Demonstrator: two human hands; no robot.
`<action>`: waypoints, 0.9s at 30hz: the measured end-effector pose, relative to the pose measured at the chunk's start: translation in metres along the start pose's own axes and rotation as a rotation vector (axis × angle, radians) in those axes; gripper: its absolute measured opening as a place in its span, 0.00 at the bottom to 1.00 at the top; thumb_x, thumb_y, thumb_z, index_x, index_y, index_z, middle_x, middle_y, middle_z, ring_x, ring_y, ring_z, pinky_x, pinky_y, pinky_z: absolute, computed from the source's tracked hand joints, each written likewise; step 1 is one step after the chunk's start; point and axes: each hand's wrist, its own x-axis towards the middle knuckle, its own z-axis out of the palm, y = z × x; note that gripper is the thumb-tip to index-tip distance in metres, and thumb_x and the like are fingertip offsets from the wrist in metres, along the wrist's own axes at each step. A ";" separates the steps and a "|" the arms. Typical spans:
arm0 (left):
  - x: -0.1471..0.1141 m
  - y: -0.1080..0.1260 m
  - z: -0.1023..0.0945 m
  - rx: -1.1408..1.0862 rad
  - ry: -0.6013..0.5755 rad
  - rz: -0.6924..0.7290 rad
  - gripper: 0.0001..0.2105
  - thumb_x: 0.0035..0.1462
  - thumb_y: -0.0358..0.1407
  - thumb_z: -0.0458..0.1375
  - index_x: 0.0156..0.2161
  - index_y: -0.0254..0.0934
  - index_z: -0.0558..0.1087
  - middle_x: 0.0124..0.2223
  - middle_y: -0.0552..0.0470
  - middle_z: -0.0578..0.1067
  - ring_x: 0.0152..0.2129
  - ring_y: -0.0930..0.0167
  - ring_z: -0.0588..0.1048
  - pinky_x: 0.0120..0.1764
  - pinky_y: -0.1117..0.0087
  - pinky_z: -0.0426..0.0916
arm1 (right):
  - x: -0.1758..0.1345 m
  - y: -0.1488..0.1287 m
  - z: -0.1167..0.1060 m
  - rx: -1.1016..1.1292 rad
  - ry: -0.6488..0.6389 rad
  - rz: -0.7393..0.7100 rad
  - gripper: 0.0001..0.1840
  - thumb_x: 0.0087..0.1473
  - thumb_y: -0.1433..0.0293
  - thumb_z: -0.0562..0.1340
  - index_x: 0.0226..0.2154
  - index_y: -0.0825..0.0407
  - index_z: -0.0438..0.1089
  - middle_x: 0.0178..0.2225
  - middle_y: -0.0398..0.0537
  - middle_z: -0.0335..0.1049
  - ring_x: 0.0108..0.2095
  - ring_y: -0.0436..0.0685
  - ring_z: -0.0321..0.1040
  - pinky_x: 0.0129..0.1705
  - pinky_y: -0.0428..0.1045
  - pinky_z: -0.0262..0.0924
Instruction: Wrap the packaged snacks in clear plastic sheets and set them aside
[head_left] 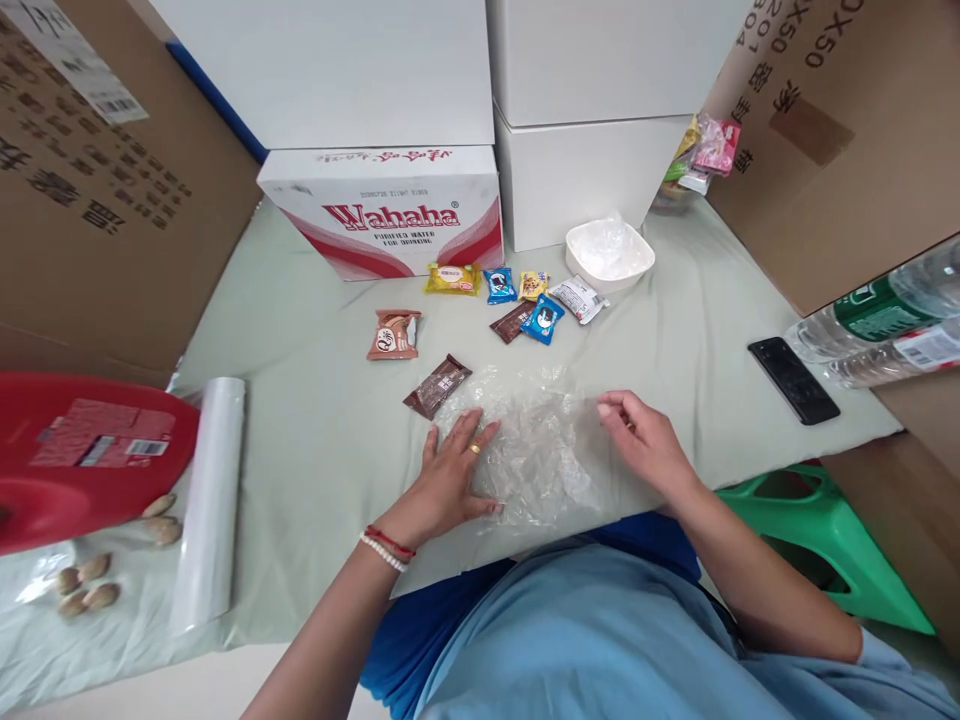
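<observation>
A crumpled clear plastic bag (pixel 536 450) lies flat on the table in front of me. My left hand (pixel 454 475) rests on its left side, fingers spread, with a ring on one finger. At the bag's right edge, my right hand (pixel 641 435) is curled, thumb and fingers pinched together on the thin plastic. Just beyond my left fingertips is a dark brown wrapped snack (pixel 438 387). Farther back sit a brown-orange packet (pixel 394 334), a yellow packet (pixel 453 279), a blue packet (pixel 543 319) and several other small wrapped snacks.
A white bowl (pixel 609 255) with clear plastic in it stands before white boxes (pixel 577 180) and a Wahaha carton (pixel 390 215). On the left are a plastic roll (pixel 210 500), a red container (pixel 90 460) and walnuts (pixel 94 568). A phone (pixel 793 380) and bottles (pixel 885 320) lie right.
</observation>
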 end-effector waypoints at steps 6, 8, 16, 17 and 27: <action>0.003 0.000 0.011 0.090 0.032 -0.037 0.61 0.41 0.52 0.79 0.75 0.46 0.51 0.78 0.34 0.39 0.75 0.44 0.38 0.70 0.30 0.36 | 0.028 0.028 0.034 0.199 -0.181 0.170 0.35 0.52 0.56 0.68 0.59 0.51 0.65 0.31 0.41 0.74 0.32 0.54 0.71 0.39 0.51 0.64; -0.001 -0.003 0.012 0.114 0.041 -0.049 0.61 0.40 0.55 0.78 0.75 0.46 0.52 0.78 0.35 0.39 0.75 0.43 0.37 0.70 0.31 0.37 | 0.033 0.029 0.037 0.318 -0.148 0.165 0.36 0.50 0.58 0.68 0.59 0.51 0.64 0.31 0.39 0.72 0.30 0.53 0.68 0.38 0.50 0.62; -0.018 -0.016 0.018 0.144 0.097 -0.052 0.63 0.42 0.61 0.75 0.76 0.48 0.47 0.79 0.37 0.39 0.75 0.43 0.40 0.69 0.30 0.37 | 0.058 0.023 -0.014 0.441 -0.236 0.257 0.28 0.41 0.56 0.76 0.43 0.53 0.74 0.27 0.37 0.68 0.27 0.48 0.60 0.32 0.46 0.53; -0.018 -0.017 0.018 0.140 0.096 -0.055 0.62 0.43 0.60 0.74 0.76 0.48 0.46 0.79 0.37 0.40 0.75 0.43 0.40 0.69 0.30 0.37 | 0.059 0.024 -0.018 0.443 -0.241 0.275 0.29 0.40 0.55 0.76 0.42 0.53 0.75 0.27 0.37 0.68 0.26 0.47 0.58 0.30 0.46 0.52; -0.031 -0.029 0.017 0.119 0.096 -0.076 0.64 0.42 0.59 0.75 0.76 0.48 0.45 0.78 0.36 0.37 0.75 0.43 0.39 0.70 0.32 0.36 | 0.058 0.033 -0.027 0.176 0.026 0.204 0.18 0.47 0.55 0.70 0.35 0.52 0.75 0.28 0.43 0.70 0.27 0.51 0.61 0.31 0.48 0.57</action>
